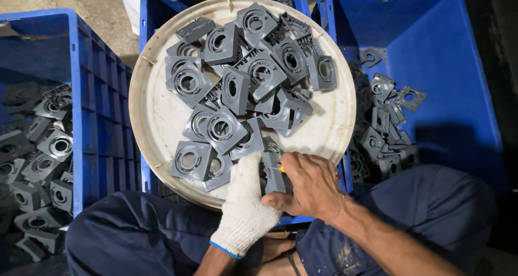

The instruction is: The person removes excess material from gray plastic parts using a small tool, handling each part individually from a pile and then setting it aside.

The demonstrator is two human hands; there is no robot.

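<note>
A round cream tray rests on a blue crate and carries a heap of grey square plastic parts, each with a round hole. At the tray's near edge my left hand, in a white knit glove, grips one grey part. My bare right hand is closed around a small tool with a yellow-orange handle, pressed against that same part. Most of the tool is hidden by my fingers.
A blue crate on the left holds several grey parts. Another blue crate on the right holds a smaller pile of grey parts. My knees in dark blue trousers sit under the tray.
</note>
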